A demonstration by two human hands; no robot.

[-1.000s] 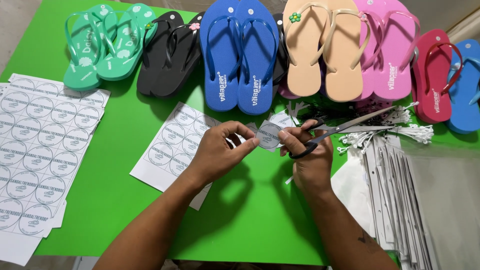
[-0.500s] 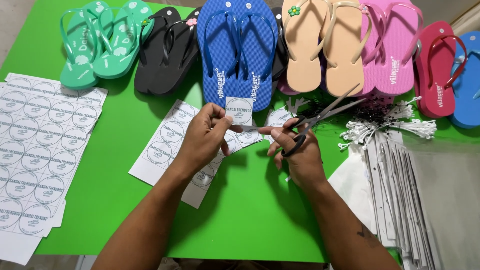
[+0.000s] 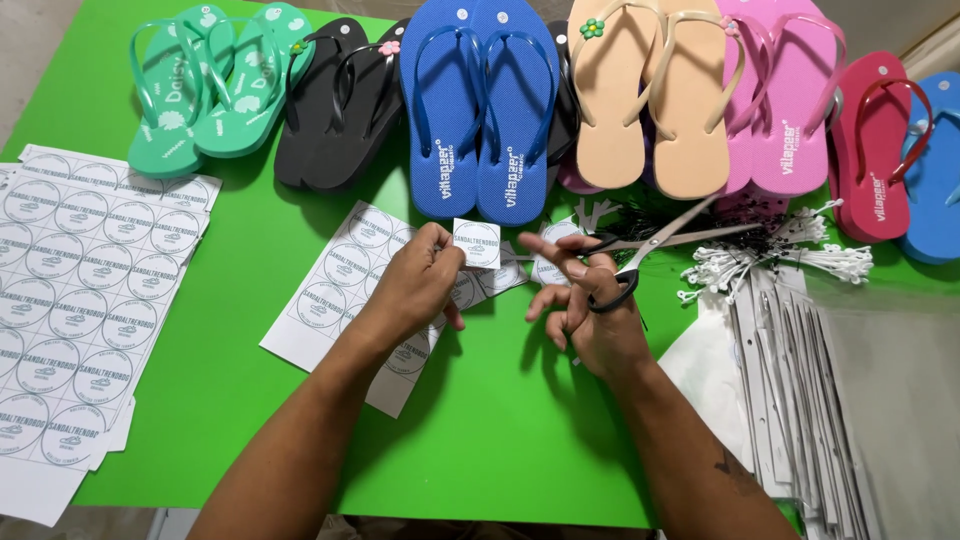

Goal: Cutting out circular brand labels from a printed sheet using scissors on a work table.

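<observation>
Pinching a small square label (image 3: 477, 243) by its edge, the left hand (image 3: 418, 285) lifts it clear of the partly cut label sheet (image 3: 335, 300) — face up for inspection. The right hand (image 3: 590, 310) is closed through the handles of the scissors (image 3: 650, 250), other fingers spread, blades angled away over the green worktop (image 3: 250, 400) toward the row of flip-flops (image 3: 480, 110).

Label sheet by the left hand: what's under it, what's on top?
The label sheet lies flat on the green table. The left hand, holding a cut label, covers its middle; labels beneath the hand are hidden.
</observation>
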